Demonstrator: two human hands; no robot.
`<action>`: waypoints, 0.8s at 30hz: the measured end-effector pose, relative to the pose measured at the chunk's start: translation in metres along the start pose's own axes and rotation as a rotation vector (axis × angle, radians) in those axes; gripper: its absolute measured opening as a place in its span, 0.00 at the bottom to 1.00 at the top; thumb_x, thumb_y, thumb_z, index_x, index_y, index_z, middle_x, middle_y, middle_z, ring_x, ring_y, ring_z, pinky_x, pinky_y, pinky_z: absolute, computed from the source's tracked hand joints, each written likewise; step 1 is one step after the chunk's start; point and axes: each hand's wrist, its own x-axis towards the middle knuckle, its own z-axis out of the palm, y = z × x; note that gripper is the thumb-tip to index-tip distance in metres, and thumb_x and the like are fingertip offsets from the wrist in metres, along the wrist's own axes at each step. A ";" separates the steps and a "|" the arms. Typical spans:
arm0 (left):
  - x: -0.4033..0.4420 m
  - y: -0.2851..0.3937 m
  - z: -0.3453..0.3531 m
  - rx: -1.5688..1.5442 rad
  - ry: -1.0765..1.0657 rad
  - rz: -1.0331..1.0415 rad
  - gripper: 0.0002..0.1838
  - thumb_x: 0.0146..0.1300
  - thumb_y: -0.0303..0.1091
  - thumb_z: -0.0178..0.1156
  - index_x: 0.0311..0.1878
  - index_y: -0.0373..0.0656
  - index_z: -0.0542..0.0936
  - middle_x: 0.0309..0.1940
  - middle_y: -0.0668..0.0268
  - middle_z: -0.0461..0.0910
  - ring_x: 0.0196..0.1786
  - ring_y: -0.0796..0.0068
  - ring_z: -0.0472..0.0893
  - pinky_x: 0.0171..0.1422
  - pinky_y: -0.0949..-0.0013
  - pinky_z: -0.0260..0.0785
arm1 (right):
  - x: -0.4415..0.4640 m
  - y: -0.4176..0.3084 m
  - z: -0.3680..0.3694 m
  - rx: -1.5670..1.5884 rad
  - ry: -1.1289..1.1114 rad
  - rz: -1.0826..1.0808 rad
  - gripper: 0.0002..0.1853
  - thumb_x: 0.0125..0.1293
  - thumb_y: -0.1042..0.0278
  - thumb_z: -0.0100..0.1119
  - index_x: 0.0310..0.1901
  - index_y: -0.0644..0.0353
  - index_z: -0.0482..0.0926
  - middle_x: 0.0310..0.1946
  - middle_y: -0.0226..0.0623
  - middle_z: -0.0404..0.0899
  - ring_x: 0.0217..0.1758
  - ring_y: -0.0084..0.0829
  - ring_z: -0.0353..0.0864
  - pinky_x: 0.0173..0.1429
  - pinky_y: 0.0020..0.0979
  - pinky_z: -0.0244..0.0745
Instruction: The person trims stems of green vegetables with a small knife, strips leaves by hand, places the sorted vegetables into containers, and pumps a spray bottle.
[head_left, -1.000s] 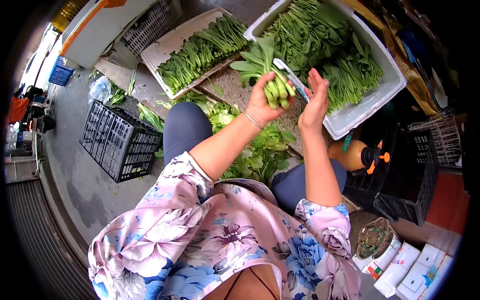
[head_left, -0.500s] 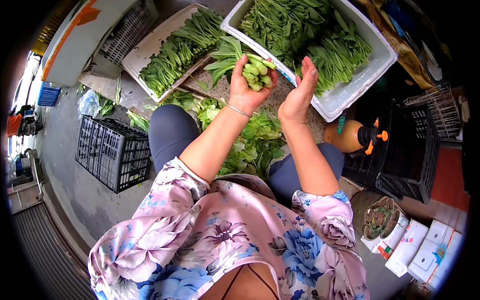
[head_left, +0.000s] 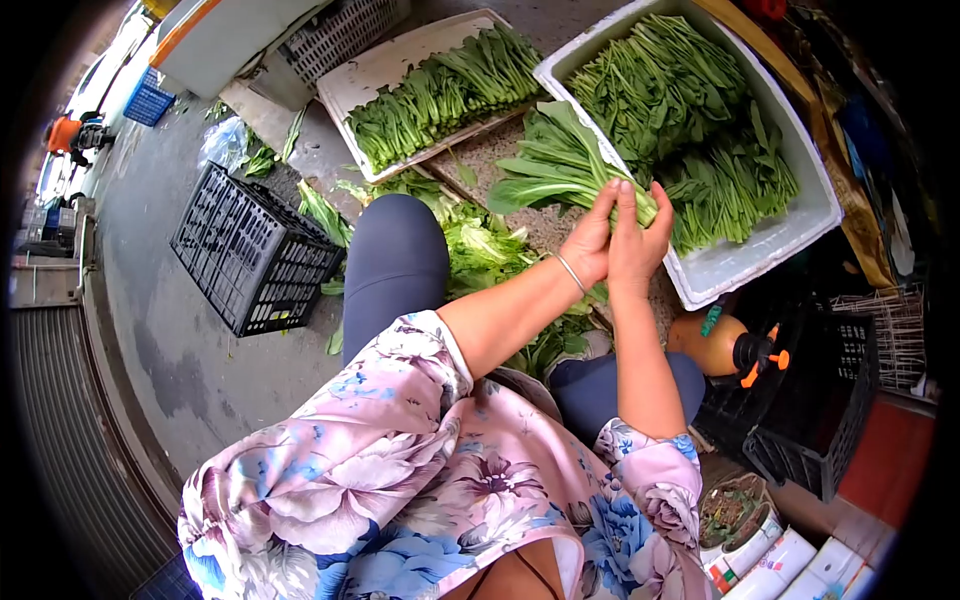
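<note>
While trimmed leafy greens (head_left: 440, 100) already lie lined up on the white tray (head_left: 350, 85) at upper centre and more fill much of the foam box (head_left: 815, 215) at upper right, one bunch (head_left: 550, 170) is in hand, set down in neither. Its leaves fan leftward, near the box. The left hand (head_left: 588, 247) and right hand (head_left: 634, 250) meet at its stalks, fingers closed around them, though some left ones are hidden. How many bunches remain cannot be told.
</note>
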 end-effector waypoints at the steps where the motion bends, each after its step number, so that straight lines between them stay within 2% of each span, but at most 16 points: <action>1: -0.003 -0.004 0.005 -0.004 0.027 -0.010 0.17 0.52 0.48 0.63 0.39 0.48 0.75 0.36 0.64 0.76 0.40 0.71 0.76 0.49 0.64 0.71 | 0.005 0.002 -0.001 -0.032 0.043 -0.018 0.27 0.53 0.45 0.60 0.46 0.61 0.73 0.42 0.46 0.72 0.45 0.42 0.72 0.49 0.36 0.66; 2: -0.003 -0.006 0.005 -0.012 0.026 -0.007 0.17 0.52 0.48 0.63 0.39 0.48 0.75 0.36 0.64 0.76 0.40 0.71 0.76 0.49 0.64 0.71 | 0.010 0.005 -0.003 -0.038 0.038 -0.022 0.27 0.53 0.45 0.60 0.46 0.61 0.73 0.42 0.46 0.72 0.45 0.42 0.72 0.49 0.36 0.66; 4: 0.001 -0.009 -0.002 -0.095 0.090 -0.106 0.18 0.53 0.49 0.63 0.41 0.49 0.75 0.40 0.63 0.76 0.45 0.69 0.74 0.52 0.62 0.69 | 0.020 0.014 -0.004 -0.147 -0.004 -0.015 0.21 0.52 0.50 0.62 0.37 0.62 0.77 0.35 0.44 0.75 0.40 0.42 0.74 0.46 0.35 0.68; 5: 0.003 -0.010 -0.005 -0.126 0.068 -0.125 0.22 0.52 0.51 0.62 0.45 0.49 0.73 0.44 0.61 0.74 0.49 0.66 0.73 0.55 0.60 0.66 | 0.022 0.018 0.000 -0.192 0.074 -0.050 0.16 0.50 0.55 0.63 0.30 0.62 0.79 0.29 0.43 0.77 0.35 0.42 0.76 0.42 0.35 0.70; 8: -0.003 -0.011 -0.001 -0.072 0.165 -0.119 0.27 0.52 0.53 0.61 0.51 0.48 0.70 0.48 0.58 0.72 0.51 0.63 0.72 0.56 0.57 0.65 | 0.029 0.032 0.002 -0.207 0.046 -0.005 0.13 0.48 0.59 0.62 0.28 0.61 0.79 0.28 0.45 0.78 0.33 0.43 0.76 0.40 0.36 0.71; 9: -0.006 -0.012 -0.004 0.001 0.176 -0.134 0.36 0.52 0.59 0.57 0.59 0.49 0.62 0.54 0.56 0.67 0.56 0.62 0.68 0.61 0.55 0.59 | 0.031 0.030 0.001 -0.210 0.055 -0.009 0.13 0.48 0.59 0.62 0.28 0.61 0.79 0.28 0.45 0.78 0.33 0.43 0.76 0.40 0.36 0.71; 10: -0.010 -0.011 -0.007 0.002 0.171 -0.144 0.36 0.52 0.59 0.57 0.59 0.49 0.62 0.54 0.56 0.67 0.56 0.62 0.68 0.61 0.55 0.59 | 0.032 0.027 0.000 -0.236 0.026 0.003 0.13 0.47 0.60 0.62 0.27 0.62 0.79 0.27 0.45 0.78 0.31 0.43 0.77 0.39 0.36 0.71; 13: -0.044 -0.007 -0.001 0.435 0.255 -0.247 0.46 0.54 0.65 0.50 0.65 0.39 0.50 0.61 0.56 0.58 0.63 0.68 0.61 0.67 0.58 0.49 | 0.034 0.028 -0.003 -0.256 -0.031 -0.037 0.12 0.45 0.62 0.62 0.27 0.62 0.79 0.27 0.46 0.78 0.31 0.42 0.77 0.39 0.36 0.71; 14: -0.049 -0.001 -0.019 0.518 0.287 -0.419 0.46 0.54 0.64 0.51 0.63 0.35 0.51 0.62 0.56 0.58 0.63 0.68 0.61 0.66 0.59 0.52 | 0.035 0.032 -0.005 -0.268 -0.039 -0.094 0.11 0.45 0.62 0.62 0.27 0.62 0.79 0.27 0.45 0.78 0.31 0.42 0.77 0.39 0.36 0.71; 16: -0.078 0.028 -0.007 0.834 0.253 -0.705 0.31 0.57 0.53 0.56 0.54 0.37 0.66 0.49 0.56 0.73 0.52 0.64 0.73 0.53 0.64 0.67 | 0.031 0.023 -0.011 -0.284 -0.072 -0.269 0.11 0.45 0.63 0.63 0.29 0.61 0.80 0.27 0.41 0.78 0.27 0.38 0.77 0.36 0.32 0.72; 17: -0.094 0.047 0.014 1.071 0.249 -0.659 0.19 0.57 0.45 0.59 0.44 0.40 0.72 0.37 0.61 0.78 0.40 0.69 0.79 0.42 0.70 0.72 | 0.025 0.017 -0.014 -0.255 -0.130 -0.342 0.11 0.45 0.64 0.62 0.29 0.61 0.79 0.27 0.40 0.77 0.27 0.37 0.77 0.35 0.32 0.72; 18: -0.101 0.067 0.023 1.220 0.203 -0.558 0.12 0.56 0.39 0.61 0.38 0.43 0.74 0.27 0.67 0.77 0.31 0.76 0.79 0.35 0.76 0.72 | 0.020 0.010 -0.017 -0.226 -0.187 -0.414 0.11 0.45 0.64 0.62 0.29 0.61 0.78 0.27 0.38 0.77 0.27 0.36 0.76 0.34 0.31 0.73; 19: -0.106 0.081 0.037 1.338 0.241 -0.307 0.08 0.54 0.34 0.62 0.32 0.42 0.74 0.22 0.71 0.75 0.24 0.79 0.76 0.27 0.79 0.68 | 0.011 0.000 -0.020 -0.187 -0.269 -0.461 0.10 0.45 0.64 0.62 0.29 0.60 0.78 0.26 0.37 0.75 0.27 0.34 0.76 0.33 0.30 0.73; 20: -0.102 0.105 0.039 1.447 0.126 -0.156 0.14 0.49 0.32 0.66 0.37 0.43 0.73 0.27 0.70 0.76 0.27 0.82 0.75 0.29 0.81 0.66 | 0.002 -0.009 -0.024 -0.143 -0.358 -0.510 0.10 0.44 0.65 0.62 0.28 0.59 0.77 0.26 0.35 0.74 0.26 0.33 0.76 0.31 0.30 0.73; 22: -0.100 0.131 0.063 1.597 -0.126 -0.062 0.34 0.39 0.35 0.72 0.52 0.41 0.68 0.41 0.64 0.75 0.43 0.76 0.75 0.43 0.76 0.68 | -0.015 -0.023 -0.030 -0.065 -0.481 -0.658 0.09 0.43 0.61 0.61 0.26 0.56 0.77 0.25 0.34 0.74 0.26 0.33 0.77 0.32 0.30 0.75; 24: -0.090 0.129 0.080 1.796 -0.454 -0.178 0.55 0.30 0.40 0.76 0.64 0.40 0.55 0.54 0.58 0.67 0.58 0.68 0.67 0.59 0.67 0.60 | -0.027 -0.031 -0.033 0.079 -0.528 -0.760 0.09 0.43 0.62 0.61 0.25 0.55 0.76 0.24 0.33 0.73 0.26 0.34 0.76 0.31 0.31 0.74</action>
